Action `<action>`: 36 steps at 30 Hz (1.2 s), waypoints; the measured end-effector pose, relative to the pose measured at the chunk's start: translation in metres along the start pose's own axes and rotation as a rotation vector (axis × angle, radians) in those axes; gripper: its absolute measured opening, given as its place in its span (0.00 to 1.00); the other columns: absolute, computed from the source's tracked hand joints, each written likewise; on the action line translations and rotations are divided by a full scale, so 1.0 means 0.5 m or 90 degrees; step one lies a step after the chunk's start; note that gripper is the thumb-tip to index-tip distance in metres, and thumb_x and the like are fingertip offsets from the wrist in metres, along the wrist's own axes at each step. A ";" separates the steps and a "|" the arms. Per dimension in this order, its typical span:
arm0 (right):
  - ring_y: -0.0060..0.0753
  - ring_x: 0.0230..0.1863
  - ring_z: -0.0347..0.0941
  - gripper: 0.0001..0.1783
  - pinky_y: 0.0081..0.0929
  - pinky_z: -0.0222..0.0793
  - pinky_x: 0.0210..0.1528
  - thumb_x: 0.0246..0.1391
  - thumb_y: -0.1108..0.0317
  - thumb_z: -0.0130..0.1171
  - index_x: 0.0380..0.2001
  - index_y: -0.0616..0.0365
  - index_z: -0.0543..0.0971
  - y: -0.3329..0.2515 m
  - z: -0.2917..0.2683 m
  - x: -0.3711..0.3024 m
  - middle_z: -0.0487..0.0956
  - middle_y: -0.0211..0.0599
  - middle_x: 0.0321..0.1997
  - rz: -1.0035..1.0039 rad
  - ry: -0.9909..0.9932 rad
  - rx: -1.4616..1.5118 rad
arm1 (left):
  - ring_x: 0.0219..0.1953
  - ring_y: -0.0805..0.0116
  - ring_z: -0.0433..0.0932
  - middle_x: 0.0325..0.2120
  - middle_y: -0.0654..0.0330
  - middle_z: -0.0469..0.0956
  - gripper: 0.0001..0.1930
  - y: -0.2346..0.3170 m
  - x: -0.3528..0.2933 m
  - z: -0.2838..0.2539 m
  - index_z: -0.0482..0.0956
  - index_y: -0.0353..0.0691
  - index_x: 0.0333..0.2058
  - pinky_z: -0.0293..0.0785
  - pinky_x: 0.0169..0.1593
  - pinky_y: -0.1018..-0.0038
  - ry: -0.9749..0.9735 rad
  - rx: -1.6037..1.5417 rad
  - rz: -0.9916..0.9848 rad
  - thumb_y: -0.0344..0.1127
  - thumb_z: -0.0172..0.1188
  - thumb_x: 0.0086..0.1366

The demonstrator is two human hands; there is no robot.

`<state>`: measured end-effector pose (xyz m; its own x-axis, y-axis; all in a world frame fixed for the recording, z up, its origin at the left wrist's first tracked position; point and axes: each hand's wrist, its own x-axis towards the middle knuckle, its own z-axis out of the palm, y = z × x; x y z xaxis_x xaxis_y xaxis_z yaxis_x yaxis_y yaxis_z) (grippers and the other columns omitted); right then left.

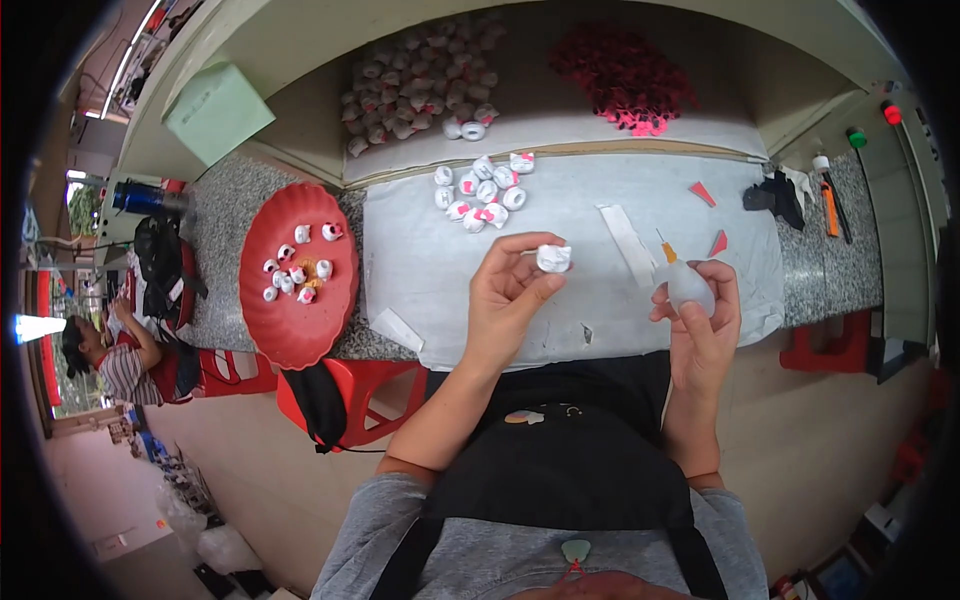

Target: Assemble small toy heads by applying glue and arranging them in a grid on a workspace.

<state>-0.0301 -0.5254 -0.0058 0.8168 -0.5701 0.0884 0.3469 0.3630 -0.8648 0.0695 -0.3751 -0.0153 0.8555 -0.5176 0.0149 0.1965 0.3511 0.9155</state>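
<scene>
My left hand (pixel 508 300) pinches a small white cat-head-shaped piece (pixel 553 259) between thumb and fingers, above the sheet-covered worktop. In my right hand (pixel 703 330) is a translucent squeeze bottle (pixel 690 287), its orange-based needle tip (pixel 666 248) pointing up and away from me. The tip is apart from the white piece. Beyond my left hand, several similar white pieces (pixel 486 188) lie loosely grouped, some with pink parts on them. A white paper strip (pixel 628 245) lies between my hands, and two pinkish-red scraps (pixel 703 193) are farther right.
A red scalloped tray (pixel 300 345) on the left carries several finished-looking pieces. At the back, a shelf holds a heap of white pieces (pixel 420 85) and a pile of pink bits (pixel 640 85). Black cloth (pixel 776 198) and an orange cutter (pixel 829 208) lie right. Another person (pixel 110 350) sits far left.
</scene>
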 end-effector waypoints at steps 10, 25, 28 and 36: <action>0.36 0.32 0.69 0.23 0.23 0.71 0.24 0.44 0.72 0.48 0.44 0.69 0.60 -0.013 0.027 -0.015 0.69 0.44 0.35 0.092 -0.033 -0.018 | 0.38 0.70 0.69 0.36 0.55 0.69 0.17 0.020 -0.043 -0.014 0.65 0.33 0.37 0.65 0.41 0.77 0.014 0.133 0.079 0.18 0.54 0.46; 0.11 0.24 0.61 0.13 0.10 0.57 0.18 0.38 0.74 0.58 0.31 0.61 0.70 -0.030 0.025 -0.035 0.67 0.27 0.24 0.100 -0.120 -0.250 | 0.37 0.61 0.68 0.31 0.61 0.72 0.16 0.012 -0.019 0.058 0.72 0.40 0.28 0.62 0.41 0.71 -0.227 0.509 0.405 0.20 0.58 0.36; 0.10 0.24 0.61 0.14 0.09 0.56 0.17 0.38 0.73 0.58 0.32 0.60 0.71 -0.029 0.019 -0.024 0.69 0.27 0.25 0.189 -0.132 -0.255 | 0.38 0.61 0.67 0.32 0.60 0.70 0.16 0.008 -0.002 0.048 0.72 0.41 0.29 0.60 0.42 0.70 -0.247 0.529 0.424 0.21 0.58 0.36; 0.16 0.24 0.64 0.14 0.14 0.59 0.19 0.38 0.71 0.57 0.34 0.58 0.73 -0.040 -0.059 0.041 0.71 0.28 0.25 0.030 0.067 -0.498 | 0.42 0.56 0.64 0.37 0.54 0.68 0.19 0.100 0.071 -0.056 0.69 0.38 0.38 0.58 0.45 0.69 -0.059 0.762 0.360 0.26 0.57 0.42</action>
<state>-0.0340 -0.5659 -0.0015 0.7610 -0.6480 0.0294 -0.1436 -0.2125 -0.9666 0.1230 -0.3539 0.0195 0.6346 -0.5961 0.4918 -0.7548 -0.3414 0.5601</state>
